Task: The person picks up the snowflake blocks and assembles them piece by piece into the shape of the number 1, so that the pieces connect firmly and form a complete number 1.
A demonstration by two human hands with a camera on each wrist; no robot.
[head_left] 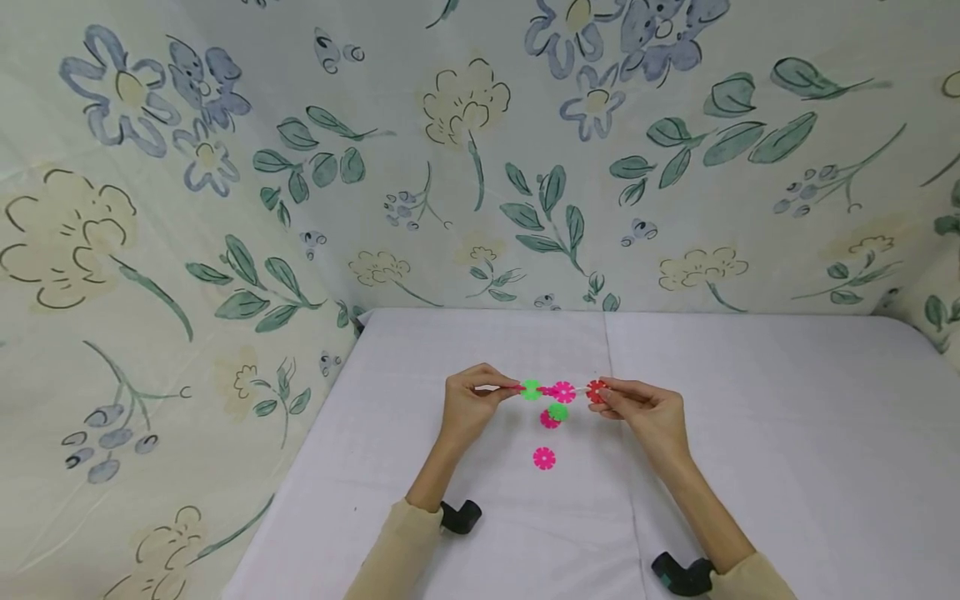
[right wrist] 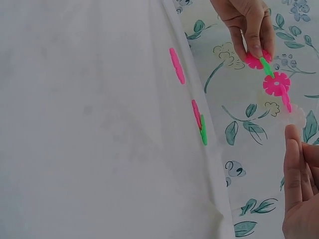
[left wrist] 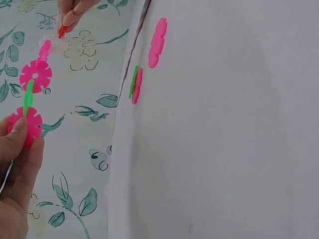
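Observation:
A row of slotted snowflake discs stretches between the two hands above the table. My left hand (head_left: 471, 408) pinches the pink disc (left wrist: 33, 124) at its left end between thumb and fingers. From there a green disc (head_left: 531, 389), two pink discs (left wrist: 35, 76) and a translucent white disc (right wrist: 296, 115) follow, slotted edge to edge. At the right end, my right hand (head_left: 651, 412) pinches a red disc (head_left: 596, 390) close against the white one. The red disc is hidden behind the fingers in the right wrist view.
Below the row, a green disc (head_left: 558, 412) overlaps a pink disc (head_left: 550, 421) on the white-covered table (head_left: 810, 467). Nearer the person lies a single pink disc (head_left: 544, 458). Floral cloth (head_left: 420, 200) hangs behind and along the left side.

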